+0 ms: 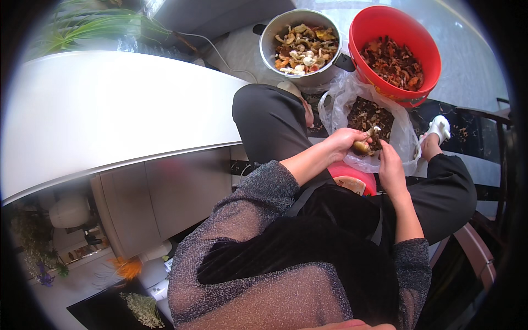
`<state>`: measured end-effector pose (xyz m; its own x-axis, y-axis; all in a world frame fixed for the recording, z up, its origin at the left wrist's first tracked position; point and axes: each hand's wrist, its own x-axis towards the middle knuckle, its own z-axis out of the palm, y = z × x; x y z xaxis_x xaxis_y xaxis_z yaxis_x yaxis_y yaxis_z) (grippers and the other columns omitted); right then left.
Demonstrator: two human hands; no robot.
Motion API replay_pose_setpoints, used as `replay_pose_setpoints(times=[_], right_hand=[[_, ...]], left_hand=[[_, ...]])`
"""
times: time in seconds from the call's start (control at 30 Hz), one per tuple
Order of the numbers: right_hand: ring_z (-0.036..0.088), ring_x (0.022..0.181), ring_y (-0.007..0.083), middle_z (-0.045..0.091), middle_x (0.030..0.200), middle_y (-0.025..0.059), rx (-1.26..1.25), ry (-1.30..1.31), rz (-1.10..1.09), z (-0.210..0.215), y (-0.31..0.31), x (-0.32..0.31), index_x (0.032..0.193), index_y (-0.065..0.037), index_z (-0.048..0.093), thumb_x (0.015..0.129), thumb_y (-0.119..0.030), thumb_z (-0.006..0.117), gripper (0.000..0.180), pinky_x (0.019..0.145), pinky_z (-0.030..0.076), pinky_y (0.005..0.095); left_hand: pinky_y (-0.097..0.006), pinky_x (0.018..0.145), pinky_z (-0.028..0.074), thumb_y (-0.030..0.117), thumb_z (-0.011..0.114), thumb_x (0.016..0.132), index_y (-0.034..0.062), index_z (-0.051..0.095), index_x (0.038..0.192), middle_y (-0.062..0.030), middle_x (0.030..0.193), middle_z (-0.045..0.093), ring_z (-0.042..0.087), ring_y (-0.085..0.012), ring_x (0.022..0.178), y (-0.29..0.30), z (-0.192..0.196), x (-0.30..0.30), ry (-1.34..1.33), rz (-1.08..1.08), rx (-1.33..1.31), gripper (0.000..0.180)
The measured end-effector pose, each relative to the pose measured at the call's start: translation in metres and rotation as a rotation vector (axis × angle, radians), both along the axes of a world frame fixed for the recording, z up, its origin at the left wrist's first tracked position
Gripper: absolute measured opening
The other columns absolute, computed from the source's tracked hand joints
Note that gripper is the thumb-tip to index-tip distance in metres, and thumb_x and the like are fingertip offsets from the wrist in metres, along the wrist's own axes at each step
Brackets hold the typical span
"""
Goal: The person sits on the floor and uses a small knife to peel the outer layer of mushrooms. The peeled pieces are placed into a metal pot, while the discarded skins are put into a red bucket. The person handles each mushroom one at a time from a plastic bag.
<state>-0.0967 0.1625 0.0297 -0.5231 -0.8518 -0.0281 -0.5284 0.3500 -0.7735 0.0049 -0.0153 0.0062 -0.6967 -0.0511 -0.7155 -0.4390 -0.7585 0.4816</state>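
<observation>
Over the person's lap, above a clear plastic bag [352,102] holding dark scraps, the left hand [345,141] is curled around a small mushroom [361,147], fingers wrapped about it so that only part shows. What can be seen of the mushroom is a rounded, tan-brown, slightly glossy body with a paler stub poking up at its far end, towards the bag; it is too small to make out finer detail. The right hand [390,165] sits just beside it, fingers drawn together and touching the mushroom's near side; whether it holds a tool I cannot tell. Below the hands, on the lap, a red bowl [355,175] peeks out with something pale and round in it. On the floor beyond the knees stands a metal pot [300,44] full of cut mushroom pieces in cream, orange and brown, and right next to it a red plastic bucket [396,52] filled with darker reddish-brown bits. A white desk [110,110] curves along the person's left.
</observation>
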Motion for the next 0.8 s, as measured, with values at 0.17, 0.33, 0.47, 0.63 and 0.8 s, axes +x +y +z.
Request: replay_pose_setpoints(times=[0.17,0.33,0.47,0.63,0.8], right_hand=[[0.060,0.108,0.0429,0.062,0.116,0.0290,0.043,-0.050,-0.022,-0.005,0.002,-0.005,0.121,0.009,0.057,0.096,-0.003,0.046,0.030,0.093,0.048,0.0443],[0.063,0.100,0.0414,0.064,0.108,0.0274,0.048,-0.181,-0.057,-0.004,-0.001,-0.005,0.119,0.007,0.058,0.096,-0.004,0.047,0.027,0.086,0.049,0.0427],[0.063,0.083,0.0375,0.065,0.093,0.0242,0.098,-0.286,-0.077,-0.011,0.002,-0.011,0.114,0.005,0.059,0.098,-0.006,0.048,0.022,0.074,0.049,0.0408],[0.063,0.073,0.0289,0.064,0.082,0.0183,0.171,-0.346,-0.187,-0.028,0.005,-0.022,0.110,0.004,0.059,0.100,-0.008,0.048,0.019,0.068,0.048,0.0377],[0.057,0.063,0.0129,0.059,0.071,0.0062,-0.025,-0.517,-0.244,-0.024,-0.001,-0.021,0.120,0.005,0.055,0.100,-0.016,0.054,0.029,0.055,0.045,0.0312]], left_hand=[[-0.033,0.086,0.049,0.018,0.055,0.100,-0.0025,0.067,0.104,-0.0101,0.095,0.068,0.064,-0.0190,0.089,0.005,0.006,0.006,-0.022,0.009,0.019,0.024],[-0.033,0.087,0.048,0.019,0.056,0.099,-0.0011,0.068,0.102,-0.0097,0.095,0.068,0.064,-0.0193,0.089,0.005,0.007,0.007,-0.027,0.021,0.036,0.024],[-0.033,0.088,0.047,0.019,0.056,0.099,-0.0007,0.069,0.101,-0.0090,0.095,0.068,0.063,-0.0187,0.091,0.005,0.007,0.007,-0.026,0.007,0.022,0.023],[-0.032,0.090,0.046,0.018,0.056,0.099,-0.0008,0.069,0.101,-0.0086,0.096,0.068,0.062,-0.0178,0.092,0.005,0.005,0.006,-0.039,-0.007,-0.003,0.023],[-0.031,0.087,0.046,0.017,0.055,0.099,-0.0018,0.067,0.105,-0.0084,0.097,0.068,0.062,-0.0167,0.091,0.005,0.004,0.006,-0.009,-0.009,0.046,0.023]])
